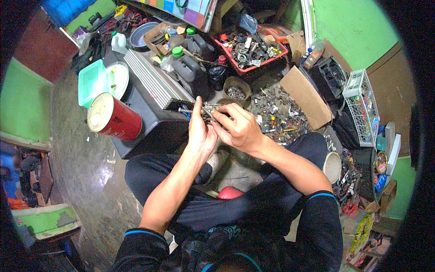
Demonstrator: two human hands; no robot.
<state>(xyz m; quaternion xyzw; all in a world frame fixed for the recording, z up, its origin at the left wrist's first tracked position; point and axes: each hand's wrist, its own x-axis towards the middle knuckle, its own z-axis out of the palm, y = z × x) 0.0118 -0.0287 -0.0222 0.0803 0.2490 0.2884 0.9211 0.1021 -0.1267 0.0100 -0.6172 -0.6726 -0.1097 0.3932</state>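
Up in front of my crossed legs, my left hand closes round a small grey metal part, its thumb pointing up. From the other side, my right hand pinches the same part with bent fingers. The fingers cover much of it, so its exact kind does not show. A short metal rod sticks out to the left of my left thumb, with something blue just below it. Behind my hands stands a round tub of small metal pieces.
Loose metal parts cover the floor at the right, beside a cardboard flap. A red crate of parts stands behind. At the left, a red can and a finned grey metal panel rest on a dark box.
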